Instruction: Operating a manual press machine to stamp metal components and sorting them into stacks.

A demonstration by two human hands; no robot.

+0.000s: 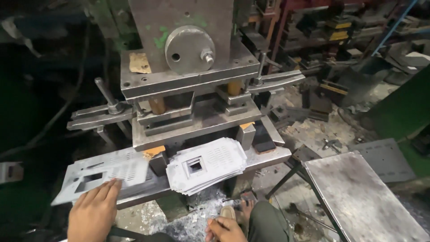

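While I look down from the head camera, the scene reads like this:
Edges: the perforated sheet (101, 172) overhangs the press bed's (268, 157) front-left edge.
Open room: I see bare floor strewn with metal scraps (188, 222) below, and a bare steel table (363, 197) on the right.
Count: one loose sheet; one fanned stack of sheets (207, 165), number not countable; two hands.
Left hand (93, 213): flat, fingers spread, fingertips pressing the loose sheet's near edge.
Right hand (224, 231): low by my knee, loosely curled, holding nothing I can see, well below the stack.
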